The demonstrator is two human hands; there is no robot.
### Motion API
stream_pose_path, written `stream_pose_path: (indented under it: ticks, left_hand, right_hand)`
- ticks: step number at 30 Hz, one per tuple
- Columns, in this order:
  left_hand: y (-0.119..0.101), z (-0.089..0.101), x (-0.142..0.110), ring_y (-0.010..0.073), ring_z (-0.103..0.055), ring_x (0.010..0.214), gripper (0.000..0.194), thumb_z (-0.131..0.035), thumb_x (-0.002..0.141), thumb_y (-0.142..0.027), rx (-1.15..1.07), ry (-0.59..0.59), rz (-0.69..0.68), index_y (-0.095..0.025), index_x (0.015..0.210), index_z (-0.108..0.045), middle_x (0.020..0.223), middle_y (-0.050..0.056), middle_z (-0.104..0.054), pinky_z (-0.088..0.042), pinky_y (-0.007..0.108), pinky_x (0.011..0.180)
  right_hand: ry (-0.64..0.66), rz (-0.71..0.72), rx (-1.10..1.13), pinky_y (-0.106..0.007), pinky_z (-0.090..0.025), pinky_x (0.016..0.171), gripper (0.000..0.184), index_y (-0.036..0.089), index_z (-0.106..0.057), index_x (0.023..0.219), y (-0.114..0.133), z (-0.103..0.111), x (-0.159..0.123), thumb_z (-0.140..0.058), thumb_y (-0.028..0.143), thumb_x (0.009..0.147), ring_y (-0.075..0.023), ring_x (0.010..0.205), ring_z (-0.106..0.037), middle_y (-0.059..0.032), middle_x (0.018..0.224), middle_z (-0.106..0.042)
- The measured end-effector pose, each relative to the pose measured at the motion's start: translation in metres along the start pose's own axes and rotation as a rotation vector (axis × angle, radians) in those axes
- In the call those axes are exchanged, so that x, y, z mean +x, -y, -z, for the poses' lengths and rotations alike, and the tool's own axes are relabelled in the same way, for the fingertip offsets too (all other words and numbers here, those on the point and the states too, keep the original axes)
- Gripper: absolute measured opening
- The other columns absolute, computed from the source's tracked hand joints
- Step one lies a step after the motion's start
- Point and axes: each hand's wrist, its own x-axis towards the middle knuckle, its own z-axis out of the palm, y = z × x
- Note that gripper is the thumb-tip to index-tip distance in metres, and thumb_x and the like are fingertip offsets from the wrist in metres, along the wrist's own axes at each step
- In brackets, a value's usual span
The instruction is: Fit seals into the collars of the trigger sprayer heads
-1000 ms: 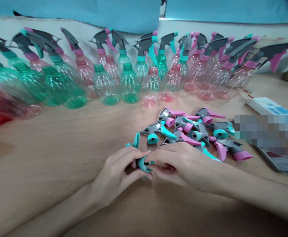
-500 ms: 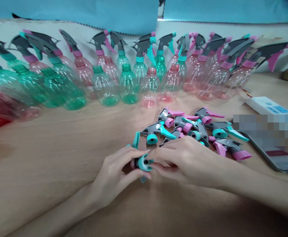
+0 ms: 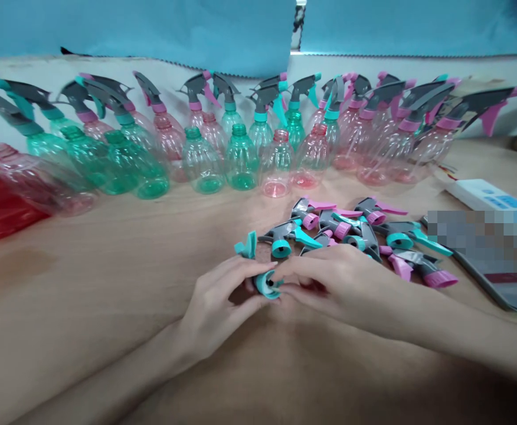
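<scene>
My left hand (image 3: 223, 304) is closed round a trigger spray head, its turquoise collar (image 3: 265, 284) facing right with the opening showing. The turquoise trigger (image 3: 249, 243) sticks up past the knuckles; the grey body is mostly hidden by the fingers. At the collar's rim, the fingertips of my right hand (image 3: 329, 283) are pinched together, partly inside the opening. Whatever they grip is too small or covered to make out. Just beyond the right hand lies a pile of loose spray heads (image 3: 365, 236), grey with pink or turquoise collars and triggers.
Behind stand rows of clear green and pink bottles, several with spray heads on and several open, such as a green bottle (image 3: 242, 159). A red bag (image 3: 2, 206) lies far left. On the right are a phone (image 3: 497, 277) and a white box (image 3: 484, 193).
The view has tilted and shifted, so the bottles and table sit lower and further right. Both hands stay at the collar, with the right fingertips still at its opening.
</scene>
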Motion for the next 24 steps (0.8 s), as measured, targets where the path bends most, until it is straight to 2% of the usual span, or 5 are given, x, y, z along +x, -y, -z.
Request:
stream_pose_path:
  ticks: [4,8,11,18,24]
  left_hand:
    - [-0.001,0.007,-0.001,0.0174,-0.062,0.089,0.024,-0.061,0.084,-0.018,0.110,0.021,-0.110,-0.018,0.108,-0.057,0.101,0.007,-0.067,-0.050,0.029,0.076]
    - [0.001,0.034,-0.007,0.0210,-0.060,0.094,0.039,-0.058,0.086,-0.023,0.351,0.069,-0.185,-0.021,0.124,-0.050,0.106,0.008,-0.066,-0.045,0.035,0.081]
    - [0.011,0.062,-0.018,0.0218,-0.061,0.092,0.043,-0.054,0.088,-0.026,0.500,0.063,-0.140,-0.023,0.129,-0.048,0.102,0.007,-0.068,-0.043,0.036,0.080]
    - [0.048,0.124,-0.047,0.0205,-0.062,0.086,0.039,-0.051,0.088,-0.029,0.636,0.203,-0.081,-0.022,0.127,-0.050,0.098,0.007,-0.067,-0.047,0.034,0.077]
    - [0.060,0.140,-0.056,0.0227,-0.063,0.093,0.038,-0.045,0.090,-0.027,0.696,0.232,0.043,-0.019,0.126,-0.051,0.108,0.010,-0.065,-0.051,0.034,0.079]
  right_hand:
    - [0.110,0.037,-0.050,-0.024,-0.039,0.056,0.019,0.024,-0.061,0.104,0.010,0.017,-0.006,-0.051,0.019,0.089,-0.0129,0.065,-0.061,0.0023,0.081,-0.069]
    - [-0.018,0.025,-0.071,-0.021,-0.042,0.056,0.032,0.029,-0.053,0.116,0.007,0.027,-0.010,-0.057,0.019,0.085,-0.0109,0.068,-0.063,0.0056,0.083,-0.069]
    - [-0.066,-0.006,-0.191,-0.024,-0.040,0.050,0.021,0.025,-0.059,0.106,-0.008,0.030,-0.007,-0.055,0.025,0.086,-0.0138,0.063,-0.061,0.0026,0.072,-0.065]
    - [0.096,0.083,-0.354,-0.032,-0.047,0.062,0.032,0.025,-0.062,0.112,-0.041,0.017,0.014,-0.041,0.014,0.091,-0.0210,0.086,-0.062,-0.0084,0.109,-0.061]
    - [0.240,0.214,-0.362,-0.037,-0.052,0.073,0.045,0.027,-0.061,0.117,-0.035,0.009,0.027,-0.040,0.002,0.086,-0.0237,0.100,-0.060,-0.0085,0.123,-0.058]
